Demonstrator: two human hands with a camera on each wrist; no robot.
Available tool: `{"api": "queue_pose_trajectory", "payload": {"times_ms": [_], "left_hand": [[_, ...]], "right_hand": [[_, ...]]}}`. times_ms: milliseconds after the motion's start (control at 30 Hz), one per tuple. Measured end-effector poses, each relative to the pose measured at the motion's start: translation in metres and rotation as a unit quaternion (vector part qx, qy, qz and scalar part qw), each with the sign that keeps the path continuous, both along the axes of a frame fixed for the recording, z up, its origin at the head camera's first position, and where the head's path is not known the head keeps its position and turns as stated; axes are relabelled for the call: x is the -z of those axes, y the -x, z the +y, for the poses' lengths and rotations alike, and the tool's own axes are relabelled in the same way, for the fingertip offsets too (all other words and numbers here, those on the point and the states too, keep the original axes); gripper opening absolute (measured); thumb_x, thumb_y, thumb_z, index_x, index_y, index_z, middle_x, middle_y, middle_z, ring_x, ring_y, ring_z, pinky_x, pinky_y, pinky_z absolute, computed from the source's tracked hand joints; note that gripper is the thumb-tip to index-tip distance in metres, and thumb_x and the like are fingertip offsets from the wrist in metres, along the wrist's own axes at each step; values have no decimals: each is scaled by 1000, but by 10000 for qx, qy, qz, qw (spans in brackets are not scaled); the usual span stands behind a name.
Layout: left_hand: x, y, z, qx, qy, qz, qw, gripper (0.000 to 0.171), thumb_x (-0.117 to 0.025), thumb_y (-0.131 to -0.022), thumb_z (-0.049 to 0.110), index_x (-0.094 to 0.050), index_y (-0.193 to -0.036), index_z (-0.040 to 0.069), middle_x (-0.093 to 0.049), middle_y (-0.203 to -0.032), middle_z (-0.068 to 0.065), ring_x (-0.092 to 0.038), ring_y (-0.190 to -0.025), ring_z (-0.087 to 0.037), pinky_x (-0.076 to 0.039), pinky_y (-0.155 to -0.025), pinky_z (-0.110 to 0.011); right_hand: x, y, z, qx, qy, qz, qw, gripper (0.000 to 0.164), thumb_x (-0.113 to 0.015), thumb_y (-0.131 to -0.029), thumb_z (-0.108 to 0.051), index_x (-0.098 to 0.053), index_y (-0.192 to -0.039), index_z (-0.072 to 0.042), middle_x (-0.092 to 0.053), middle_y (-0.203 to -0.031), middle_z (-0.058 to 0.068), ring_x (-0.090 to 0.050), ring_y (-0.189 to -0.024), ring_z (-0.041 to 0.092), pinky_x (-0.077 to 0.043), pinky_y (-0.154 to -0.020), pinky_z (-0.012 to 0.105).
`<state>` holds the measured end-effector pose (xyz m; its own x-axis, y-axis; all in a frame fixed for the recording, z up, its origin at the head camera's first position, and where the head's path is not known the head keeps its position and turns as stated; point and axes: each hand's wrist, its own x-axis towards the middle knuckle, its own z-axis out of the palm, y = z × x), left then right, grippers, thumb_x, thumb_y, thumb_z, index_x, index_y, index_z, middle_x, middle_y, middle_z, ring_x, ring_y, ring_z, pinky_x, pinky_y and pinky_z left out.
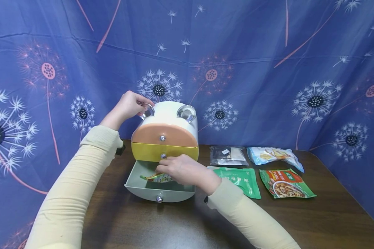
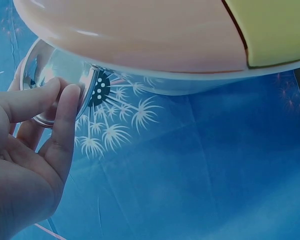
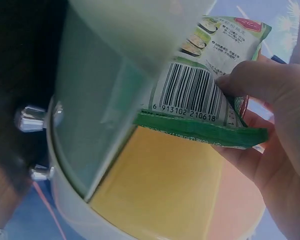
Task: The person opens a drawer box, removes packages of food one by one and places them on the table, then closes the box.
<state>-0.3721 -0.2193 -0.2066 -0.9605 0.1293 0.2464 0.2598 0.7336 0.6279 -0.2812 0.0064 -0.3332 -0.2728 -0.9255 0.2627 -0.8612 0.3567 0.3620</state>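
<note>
A small rounded chest of drawers (image 1: 165,112), white on top, stands on the table with its grey-green bottom drawer (image 1: 174,196) pulled out. On top of the chest, my left hand (image 1: 129,104) pinches the left silvery ring-shaped piece (image 2: 60,62) between thumb and fingers. My right hand (image 1: 184,169) is over the open drawer and grips a green food packet (image 3: 190,95) between thumb and fingers. The packet's barcode side faces the right wrist camera. In the head view most of the packet is hidden under that hand.
Right of the chest lie a green pouch (image 1: 241,180), a dark clear-fronted packet (image 1: 227,155), a light blue bag (image 1: 274,157) and a red-green food packet (image 1: 288,185). The orange drawer (image 1: 174,135) and yellow drawer (image 1: 146,151) are closed. A blue dandelion-print cloth (image 1: 252,69) hangs behind.
</note>
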Motion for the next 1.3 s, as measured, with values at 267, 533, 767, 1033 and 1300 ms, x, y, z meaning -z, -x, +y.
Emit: {"api": "queue_pose_trajectory", "payload": {"times_ms": [267, 533, 767, 1033, 1300], "left_hand": [[0, 0, 0, 0, -6, 40, 10000, 28, -55, -87, 1, -73, -105, 12, -66, -85, -14, -59, -62, -20, -29, -42, -21], [1, 1, 0, 14, -32, 30, 10000, 28, -55, -87, 0, -73, -106, 12, -66, -85, -14, -59, -63, -20, -31, -42, -22], [2, 3, 0, 22, -30, 49, 10000, 29, -56, -86, 0, -73, -106, 12, -65, -82, -16, -56, -60, -18, -30, -43, -22], [1, 0, 0, 11, -76, 17, 10000, 28, -56, -87, 0, -73, -107, 11, -65, -88, -16, -60, -63, -21, -35, -44, -22], [1, 0, 0, -14, -39, 28, 10000, 28, -56, -87, 1, -73, -106, 11, -65, -82, -8, -61, -63, -20, -34, -43, -22]], "right_hand": [[-14, -7, 3, -1, 140, 92, 9999, 27, -61, -88, -10, -64, -110, -27, -64, -104, -14, -60, -91, 3, -39, -47, 16], [-30, -13, 11, -103, 364, 189, 9991, 23, -62, -87, -10, -63, -104, -25, -63, -98, -13, -60, -86, 4, -39, -46, 18], [-45, -17, 22, -183, 537, 289, 9980, 31, -64, -83, -7, -63, -109, -24, -63, -99, -13, -60, -88, 4, -39, -46, 18], [-59, -23, 38, -124, 742, 243, 9969, 34, -63, -81, -4, -65, -109, -23, -63, -93, -11, -59, -82, 5, -43, -46, 20], [-68, -29, 60, -124, 922, 197, 9955, 34, -63, -78, 1, -66, -105, -21, -59, -88, -9, -54, -74, 4, -33, -40, 17]]}}
